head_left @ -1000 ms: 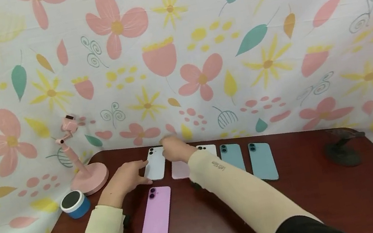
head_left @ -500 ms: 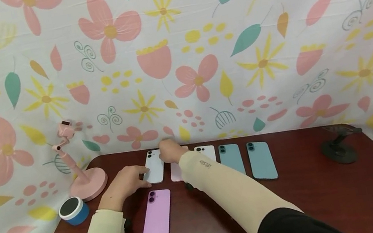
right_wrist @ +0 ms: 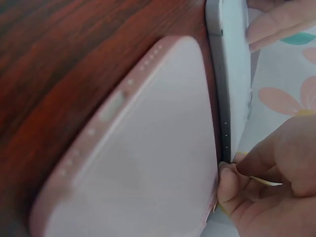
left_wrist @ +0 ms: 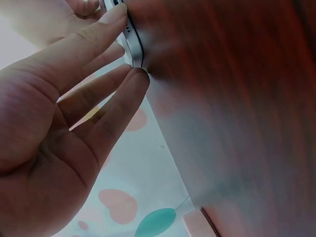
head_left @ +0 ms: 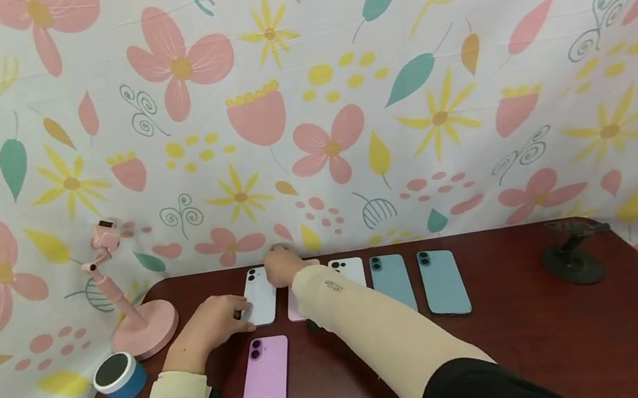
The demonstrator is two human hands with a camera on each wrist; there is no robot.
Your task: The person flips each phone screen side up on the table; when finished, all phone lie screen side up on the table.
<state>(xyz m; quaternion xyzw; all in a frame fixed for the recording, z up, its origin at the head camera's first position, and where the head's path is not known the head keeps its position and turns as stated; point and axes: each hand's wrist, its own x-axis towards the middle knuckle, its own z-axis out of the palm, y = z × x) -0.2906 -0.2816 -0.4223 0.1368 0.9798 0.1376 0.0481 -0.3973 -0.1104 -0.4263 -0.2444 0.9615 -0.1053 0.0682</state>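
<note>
In the head view a white phone (head_left: pixel 261 305) lies back up at the left end of a row. My left hand (head_left: pixel 216 324) pinches its near left corner; in the left wrist view the thumb sits on the phone's bottom edge and the fingers of my left hand (left_wrist: pixel 64 123) on its side. At the far right corner my right hand (head_left: pixel 283 267) has its fingers curled on the phone, and in the right wrist view the fingertips of that hand bunch at the corner. Beside it lies a pale pink phone (right_wrist: pixel 143 148), partly hidden under the right forearm.
Right along the row lie another white phone (head_left: pixel 352 270) and two teal phones, one (head_left: pixel 393 282) nearer, one (head_left: pixel 444 282) at the end. A purple phone (head_left: pixel 265 386) lies in front. A pink stand (head_left: pixel 143 329), a blue-white jar (head_left: pixel 120 378) and a dark stand (head_left: pixel 572 262) flank them.
The head view has swung, so everything sits lower and further left. My right hand has edged left over the white phone's far corner. My left hand keeps its place at the near corner.
</note>
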